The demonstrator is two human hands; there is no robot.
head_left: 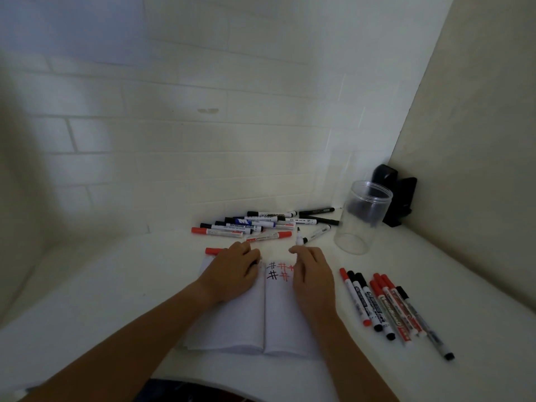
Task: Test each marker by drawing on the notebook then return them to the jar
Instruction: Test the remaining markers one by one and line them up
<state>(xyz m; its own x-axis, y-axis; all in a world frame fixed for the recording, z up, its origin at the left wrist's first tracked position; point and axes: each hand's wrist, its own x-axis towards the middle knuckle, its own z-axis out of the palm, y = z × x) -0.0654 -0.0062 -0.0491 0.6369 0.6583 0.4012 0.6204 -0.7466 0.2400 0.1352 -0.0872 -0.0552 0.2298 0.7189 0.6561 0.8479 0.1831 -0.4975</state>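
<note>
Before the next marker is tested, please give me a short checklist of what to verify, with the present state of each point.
1. Notebook open and flat on the table: ok; hash marks in black and red already sit on the right page.
2. Free space on the page below the marks: ok.
3. Jar upright and without lid: ok; no marker is in it.
4. Untested pile apart from the row of markers right of the notebook: ok.
5. Left hand holds a marker with a red end: cannot tell.
6. Right hand free: cannot tell; a marker tip shows just beyond its fingers.
</note>
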